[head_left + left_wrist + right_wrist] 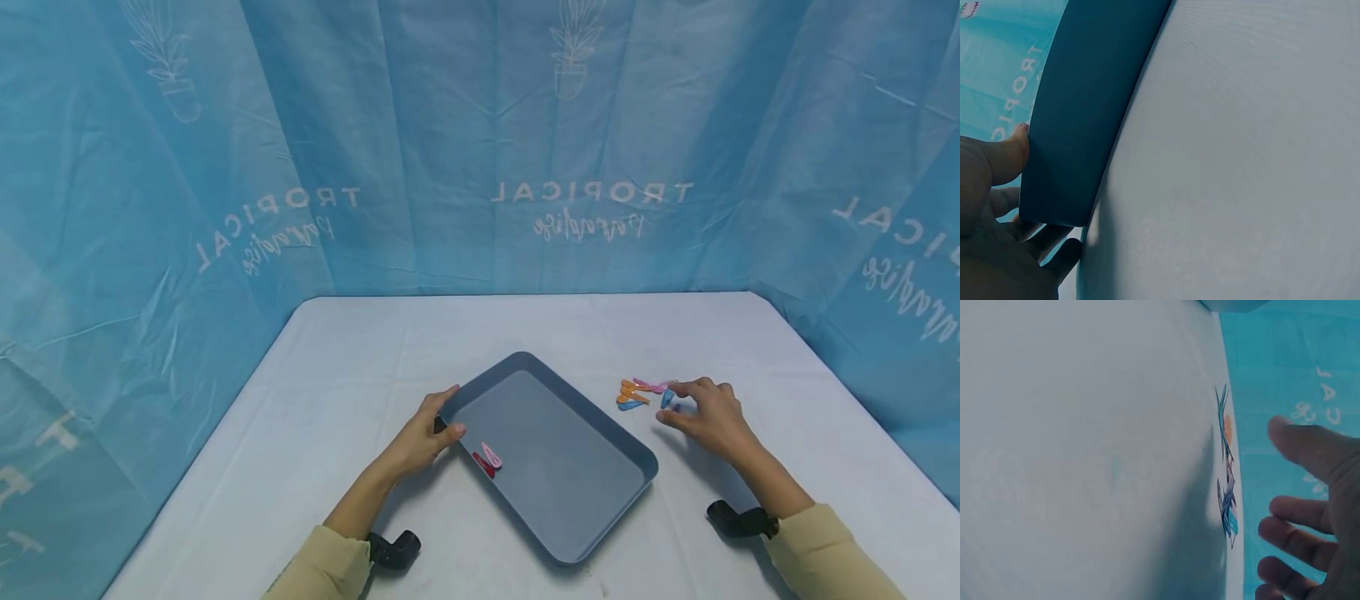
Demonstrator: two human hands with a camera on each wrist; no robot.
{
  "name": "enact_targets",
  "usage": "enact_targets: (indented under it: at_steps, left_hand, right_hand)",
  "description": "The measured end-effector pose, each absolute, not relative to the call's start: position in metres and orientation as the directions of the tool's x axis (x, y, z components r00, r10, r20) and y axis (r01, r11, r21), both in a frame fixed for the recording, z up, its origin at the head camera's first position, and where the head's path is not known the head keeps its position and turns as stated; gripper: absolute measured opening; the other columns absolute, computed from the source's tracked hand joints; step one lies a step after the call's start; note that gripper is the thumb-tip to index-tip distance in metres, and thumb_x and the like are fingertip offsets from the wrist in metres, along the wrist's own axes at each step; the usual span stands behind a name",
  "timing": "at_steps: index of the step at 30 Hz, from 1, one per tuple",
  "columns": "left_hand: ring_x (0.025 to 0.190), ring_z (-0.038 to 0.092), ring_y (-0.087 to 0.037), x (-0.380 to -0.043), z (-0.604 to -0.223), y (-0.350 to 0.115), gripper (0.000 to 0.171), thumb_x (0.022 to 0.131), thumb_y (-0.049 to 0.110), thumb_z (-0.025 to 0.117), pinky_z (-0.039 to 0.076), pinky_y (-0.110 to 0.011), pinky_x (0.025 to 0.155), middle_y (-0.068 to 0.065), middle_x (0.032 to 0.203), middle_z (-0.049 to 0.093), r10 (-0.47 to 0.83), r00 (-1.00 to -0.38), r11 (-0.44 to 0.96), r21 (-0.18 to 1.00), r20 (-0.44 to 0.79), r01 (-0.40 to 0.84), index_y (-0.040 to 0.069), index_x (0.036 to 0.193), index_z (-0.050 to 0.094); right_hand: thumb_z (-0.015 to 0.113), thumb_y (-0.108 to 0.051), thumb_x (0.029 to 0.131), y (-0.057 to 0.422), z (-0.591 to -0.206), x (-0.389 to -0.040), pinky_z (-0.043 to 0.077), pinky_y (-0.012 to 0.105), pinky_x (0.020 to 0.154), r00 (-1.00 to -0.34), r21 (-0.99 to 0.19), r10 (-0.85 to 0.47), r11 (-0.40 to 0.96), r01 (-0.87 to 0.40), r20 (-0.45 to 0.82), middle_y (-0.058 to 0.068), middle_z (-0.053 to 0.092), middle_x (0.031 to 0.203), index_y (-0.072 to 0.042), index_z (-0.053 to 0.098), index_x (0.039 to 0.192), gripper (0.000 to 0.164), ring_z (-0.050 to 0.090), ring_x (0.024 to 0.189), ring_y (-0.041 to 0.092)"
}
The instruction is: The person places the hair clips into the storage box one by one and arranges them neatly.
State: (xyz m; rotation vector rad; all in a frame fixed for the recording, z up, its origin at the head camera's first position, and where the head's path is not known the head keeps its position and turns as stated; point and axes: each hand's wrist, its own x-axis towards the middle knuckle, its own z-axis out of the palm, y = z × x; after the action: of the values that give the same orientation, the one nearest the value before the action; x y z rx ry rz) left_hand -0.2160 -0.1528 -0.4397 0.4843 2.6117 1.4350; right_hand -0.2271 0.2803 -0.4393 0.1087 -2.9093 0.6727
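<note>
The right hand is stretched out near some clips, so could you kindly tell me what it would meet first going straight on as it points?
Most likely the nearest blue clip, just ahead of the right hand, with the orange clips farther on; exact depth is hard to judge.

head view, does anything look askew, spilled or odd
The gray tray sits askew, its sides slanting against the edges of the white table. The lettering on the blue backdrop reads backwards, as if mirrored. No spill stands out.
</note>
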Motion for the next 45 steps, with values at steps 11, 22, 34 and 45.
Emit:
enact_targets:
  at_steps: [11,22,34,45]
  left_hand:
    - [0.142,0.021,-0.042,-0.216,-0.438,-0.154,0.066,0.094,0.021,0.058,0.028,-0.059,0.109,-0.02,0.151,0.026,0.353,-0.935,0.494,0.84,0.043,0.225,0.008,0.15,0.025]
    - [0.142,0.02,-0.042,-0.217,-0.44,-0.154,0.067,0.094,0.02,0.057,0.026,-0.059,0.11,-0.02,0.151,0.026,0.353,-0.935,0.493,0.841,0.041,0.223,0.008,0.15,0.024]
    - [0.143,0.018,-0.042,-0.217,-0.442,-0.155,0.067,0.095,0.02,0.056,0.024,-0.06,0.11,-0.02,0.152,0.024,0.358,-0.933,0.497,0.838,0.036,0.224,0.008,0.151,0.022]
    - [0.142,0.02,-0.042,-0.217,-0.44,-0.154,0.068,0.094,0.023,0.058,0.024,-0.06,0.11,-0.019,0.152,0.025,0.358,-0.933,0.494,0.839,0.043,0.228,0.009,0.151,0.023]
  right_hand:
    - [0.073,-0.036,0.079,0.289,-0.45,-0.226,0.038,0.054,0.079,-0.994,-0.392,0.008,0.919,-0.036,0.111,0.032,0.05,0.119,0.005,0.059,0.121,0.06,0.04,0.103,0.045]
    - [0.076,-0.036,0.076,0.29,-0.458,-0.226,0.038,0.056,0.079,-0.984,-0.345,0.001,0.937,-0.06,0.176,0.031,0.052,0.114,0.004,0.062,0.115,0.058,0.042,0.102,0.046]
    - [0.075,-0.033,0.076,0.288,-0.461,-0.225,0.036,0.057,0.081,-0.98,-0.34,0.021,0.939,-0.049,0.199,0.031,0.052,0.114,0.003,0.062,0.115,0.055,0.043,0.102,0.046]
    - [0.074,-0.033,0.079,0.288,-0.461,-0.225,0.035,0.059,0.083,-0.979,-0.351,0.032,0.936,-0.042,0.201,0.032,0.051,0.115,0.004,0.062,0.116,0.054,0.041,0.103,0.047]
